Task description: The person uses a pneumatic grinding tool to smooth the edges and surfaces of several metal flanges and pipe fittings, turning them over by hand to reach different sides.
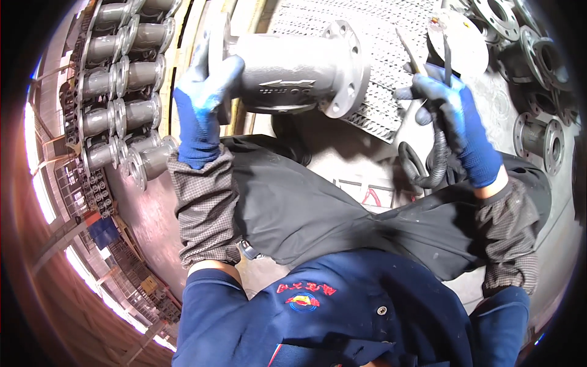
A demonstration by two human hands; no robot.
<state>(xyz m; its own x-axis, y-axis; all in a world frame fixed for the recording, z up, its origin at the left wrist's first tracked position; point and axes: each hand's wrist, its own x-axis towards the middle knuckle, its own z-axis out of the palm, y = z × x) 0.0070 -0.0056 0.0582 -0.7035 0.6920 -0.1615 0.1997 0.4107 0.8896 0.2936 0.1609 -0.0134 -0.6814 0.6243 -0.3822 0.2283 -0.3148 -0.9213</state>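
My left hand (208,92), in a blue coated glove, is closed on the left flange of a grey flanged pipe piece (287,70). The piece lies sideways, its far-end bolt-holed flange (350,70) facing right over a patterned metal surface (379,101). My right hand (445,107), gloved alike, is closed around a dark two-pronged tool (447,58) whose prongs point away from me. A thick black cable (437,162) hangs below that hand. Which parts of the tool the fingers press is hidden. Just beyond it is a round white disc (471,46).
Several grey flanged pieces (143,70) stand in rows at the left. More flanged pieces (538,137) lie at the right. Between my legs, a pale box-like thing with red strands (370,194) sits low down. Wooden slats (183,37) run beside the left rows.
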